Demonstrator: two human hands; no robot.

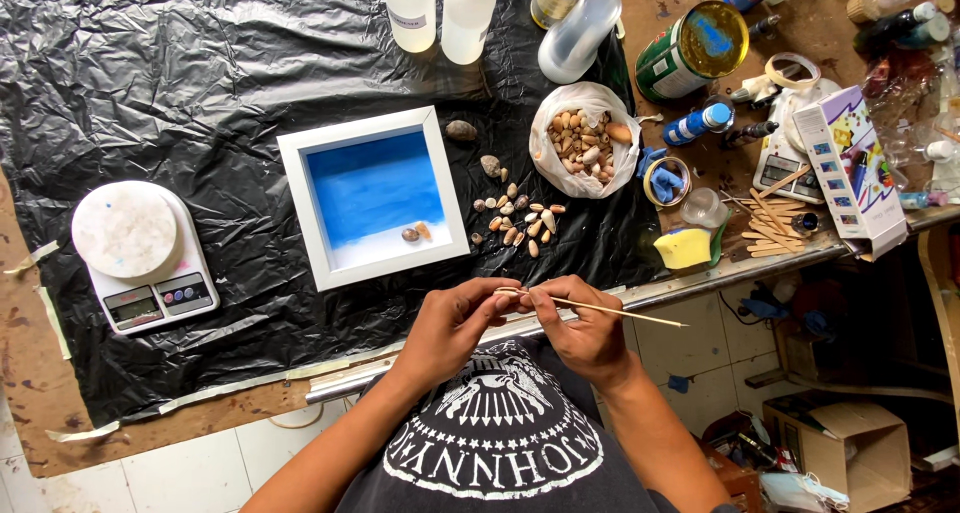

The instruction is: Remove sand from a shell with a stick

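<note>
1. Thin wooden skewer (600, 308) – held level above the table's near edge, its point jutting out to the person's right.
2. Left hand (455, 323) pinches its blunt end; right hand (580, 328) fingers close around the shaft.
3. White square frame with blue painted panel (372, 195) lies beyond, small loose seashells (520, 221) just beside it.

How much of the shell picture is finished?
Done: the frame is painted blue with a white strip, and two shells already lie on that strip. In hand: the left hand and right hand hold a thin stick together. Left: loose shells beside the frame and a full bag are unused.
</note>
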